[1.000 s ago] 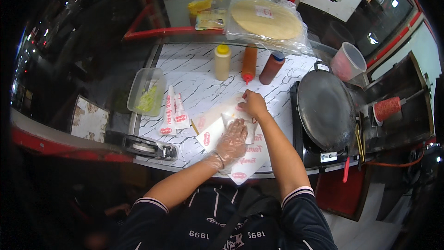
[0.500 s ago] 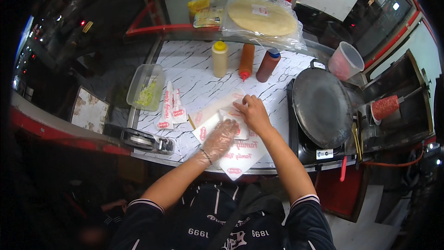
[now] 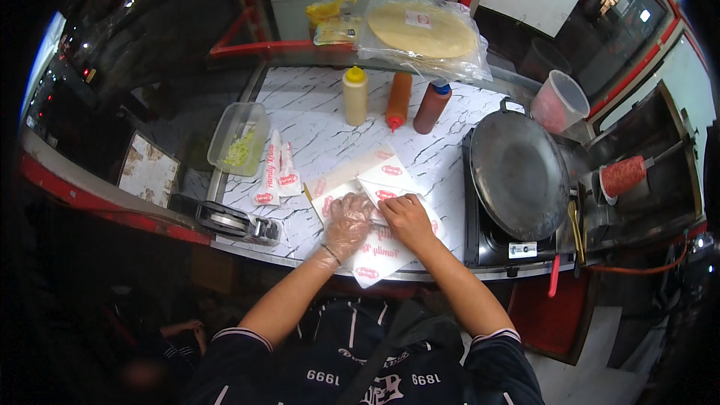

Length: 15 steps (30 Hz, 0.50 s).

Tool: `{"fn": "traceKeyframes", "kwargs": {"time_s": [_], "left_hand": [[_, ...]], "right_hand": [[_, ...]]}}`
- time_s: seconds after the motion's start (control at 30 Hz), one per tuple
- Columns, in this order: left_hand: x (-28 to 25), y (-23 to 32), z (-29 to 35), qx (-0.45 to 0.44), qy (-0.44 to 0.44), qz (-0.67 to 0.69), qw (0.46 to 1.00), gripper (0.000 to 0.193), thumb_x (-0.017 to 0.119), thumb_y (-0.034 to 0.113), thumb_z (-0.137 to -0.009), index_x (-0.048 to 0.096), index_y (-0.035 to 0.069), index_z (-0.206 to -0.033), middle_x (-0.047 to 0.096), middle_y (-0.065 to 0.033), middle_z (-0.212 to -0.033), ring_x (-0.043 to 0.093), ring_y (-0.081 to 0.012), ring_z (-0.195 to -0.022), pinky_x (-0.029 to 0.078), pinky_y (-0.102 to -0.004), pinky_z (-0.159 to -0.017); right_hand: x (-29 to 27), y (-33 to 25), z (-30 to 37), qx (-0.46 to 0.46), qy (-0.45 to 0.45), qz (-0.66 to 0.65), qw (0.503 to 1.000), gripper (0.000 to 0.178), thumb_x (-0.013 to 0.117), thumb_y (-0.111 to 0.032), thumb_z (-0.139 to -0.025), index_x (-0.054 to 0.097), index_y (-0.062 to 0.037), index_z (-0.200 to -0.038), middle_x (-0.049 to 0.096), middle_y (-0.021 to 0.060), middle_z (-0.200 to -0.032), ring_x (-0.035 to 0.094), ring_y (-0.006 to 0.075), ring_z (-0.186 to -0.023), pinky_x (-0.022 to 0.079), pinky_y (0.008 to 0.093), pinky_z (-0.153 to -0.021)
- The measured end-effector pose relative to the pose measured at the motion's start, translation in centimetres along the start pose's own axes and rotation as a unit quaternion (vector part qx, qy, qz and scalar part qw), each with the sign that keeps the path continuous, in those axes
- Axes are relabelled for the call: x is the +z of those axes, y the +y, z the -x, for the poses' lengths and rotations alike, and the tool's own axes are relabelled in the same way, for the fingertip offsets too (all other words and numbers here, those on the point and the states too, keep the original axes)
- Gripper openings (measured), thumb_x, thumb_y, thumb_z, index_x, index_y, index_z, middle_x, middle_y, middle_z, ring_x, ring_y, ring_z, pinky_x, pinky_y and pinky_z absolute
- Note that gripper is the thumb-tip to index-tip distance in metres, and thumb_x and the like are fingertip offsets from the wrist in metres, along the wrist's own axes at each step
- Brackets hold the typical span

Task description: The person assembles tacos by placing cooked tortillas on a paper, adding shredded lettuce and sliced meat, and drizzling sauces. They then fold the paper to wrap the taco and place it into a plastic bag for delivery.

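White wrapping paper with red print (image 3: pixel 375 255) lies unfolded on the marbled counter in front of me, a flap folded over at its middle. My left hand (image 3: pixel 348 225), in a clear plastic glove, is closed with curled fingers at the paper's left part. Bare, my right hand (image 3: pixel 407 221) presses bent fingers on the folded flap, close beside the left. Whatever lies under the flap is hidden. To the left rest two finished paper-wrapped rolls (image 3: pixel 271 172), beside a clear tub (image 3: pixel 238 139) of shredded greens.
Three sauce bottles (image 3: pixel 397 101) stand at the back. A black round griddle (image 3: pixel 520 172) on a stove is at the right, with tongs (image 3: pixel 576 232) and a meat spit (image 3: pixel 622 178) beyond. A tape dispenser (image 3: pixel 236 223) sits at the front left; bagged flatbreads (image 3: pixel 421 30) lie behind.
My right hand has come down and nearer, from the paper's far edge onto the folded flap. The left hand has shifted slightly left, and the paper's near corner has moved a little left.
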State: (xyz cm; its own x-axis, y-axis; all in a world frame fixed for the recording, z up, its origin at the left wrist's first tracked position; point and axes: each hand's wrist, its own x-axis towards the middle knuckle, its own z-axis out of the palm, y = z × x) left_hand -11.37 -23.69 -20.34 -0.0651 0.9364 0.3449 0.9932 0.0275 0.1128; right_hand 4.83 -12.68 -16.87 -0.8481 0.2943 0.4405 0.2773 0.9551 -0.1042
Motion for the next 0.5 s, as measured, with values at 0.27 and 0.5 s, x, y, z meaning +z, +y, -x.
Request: {"fn": "traceKeyframes", "kwargs": {"time_s": [0.27, 0.5], "left_hand": [[-1.7, -0.7, -0.7, 0.023, -0.027, 0.033, 0.999, 0.049, 0.075, 0.029, -0.079, 0.066, 0.009, -0.123, 0.061, -0.0079, -0.128, 0.053, -0.028, -0.124, 0.04, -0.0488, -0.101], [-0.8, -0.9, -0.5, 0.007, -0.051, 0.037, 0.998, 0.064, 0.077, 0.031, -0.079, 0.061, 0.01, -0.137, 0.057, -0.0077, -0.137, 0.049, -0.0284, -0.13, 0.036, -0.0508, -0.106]], "right_hand": [[0.2, -0.4, -0.1, 0.024, -0.001, 0.034, 0.999, 0.029, 0.066, -0.015, -0.089, 0.07, -0.0043, -0.116, 0.068, 0.0057, -0.104, 0.065, 0.0222, -0.097, 0.049, 0.0386, -0.088], [-1.6, 0.9, -2.0, -0.075, 0.062, 0.131, 0.987, 0.045, 0.066, -0.017, -0.086, 0.069, -0.0075, -0.13, 0.066, 0.0048, -0.117, 0.064, 0.0207, -0.097, 0.048, 0.0384, -0.087]]}}
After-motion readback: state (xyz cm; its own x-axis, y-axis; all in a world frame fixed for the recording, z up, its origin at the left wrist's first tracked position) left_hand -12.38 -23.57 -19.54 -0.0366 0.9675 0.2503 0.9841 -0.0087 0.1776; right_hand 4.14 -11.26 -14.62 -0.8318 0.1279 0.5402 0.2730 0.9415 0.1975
